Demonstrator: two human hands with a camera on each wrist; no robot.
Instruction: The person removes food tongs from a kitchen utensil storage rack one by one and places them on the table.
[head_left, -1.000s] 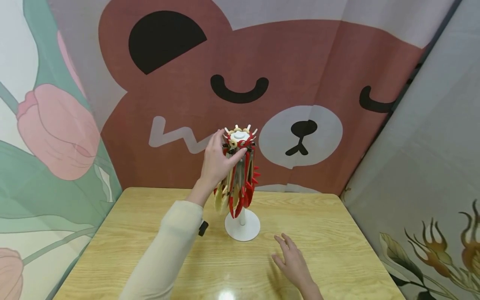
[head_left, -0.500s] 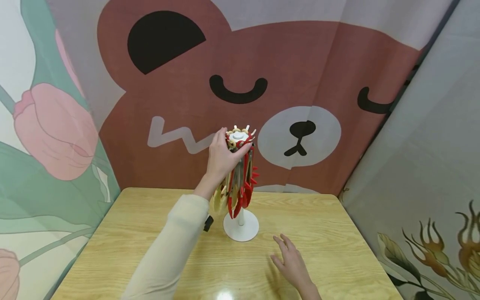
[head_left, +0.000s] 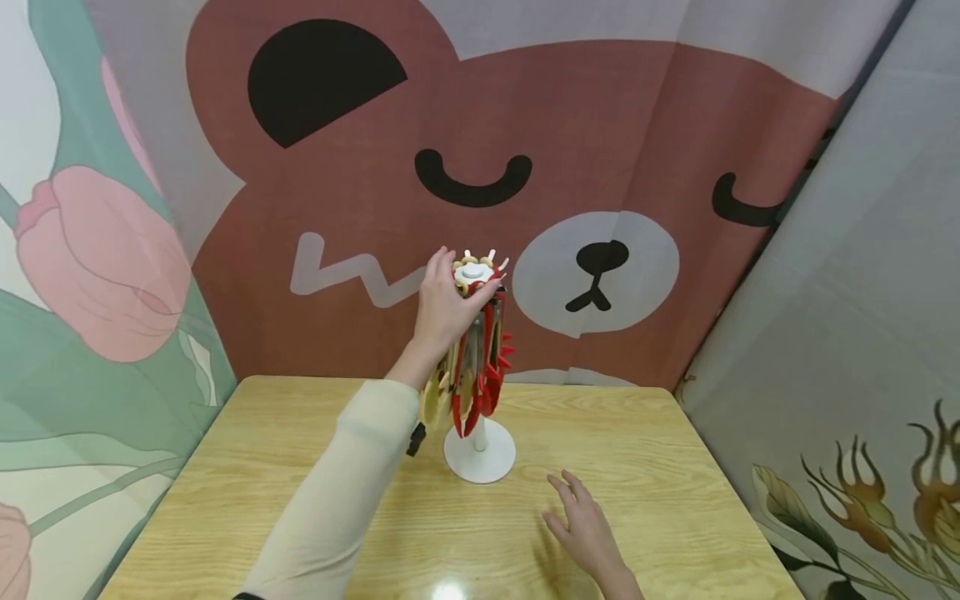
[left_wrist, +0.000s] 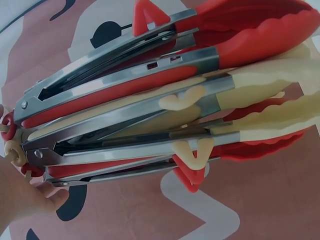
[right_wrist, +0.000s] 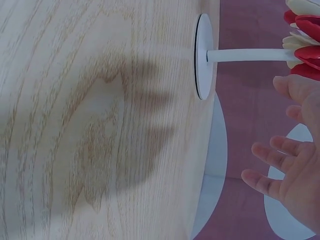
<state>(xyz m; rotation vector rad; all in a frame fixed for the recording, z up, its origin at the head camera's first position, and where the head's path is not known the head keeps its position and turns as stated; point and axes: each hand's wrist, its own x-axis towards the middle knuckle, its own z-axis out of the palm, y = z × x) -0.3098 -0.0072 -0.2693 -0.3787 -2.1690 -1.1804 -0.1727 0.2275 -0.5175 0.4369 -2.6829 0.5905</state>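
Note:
A white hanging stand [head_left: 480,457] stands upright on the table, with several tongs hung round its top by pull rings. Red tongs [head_left: 492,387] and cream tongs [head_left: 433,402] hang head down, their steel arms close together. My left hand [head_left: 441,310] grips the stand's top from the left, thumb across the near side and fingers round the far side. In the left wrist view, its fingers lie right at the cream ring [left_wrist: 14,152] and the red rings. Low over the table, right of the base, my right hand [head_left: 588,533] is spread, holding nothing.
The wooden table [head_left: 637,467] runs back to a curtain [head_left: 360,192] printed with a bear. Flower-printed cloths hang at left and right. In the right wrist view, the stand's bare pole [right_wrist: 250,55] rises from its round base [right_wrist: 204,60].
My left hand has shifted slightly right and closer in round the stand's top, its thumb a little higher. The right hand stays in place. The whole head view has drifted slightly.

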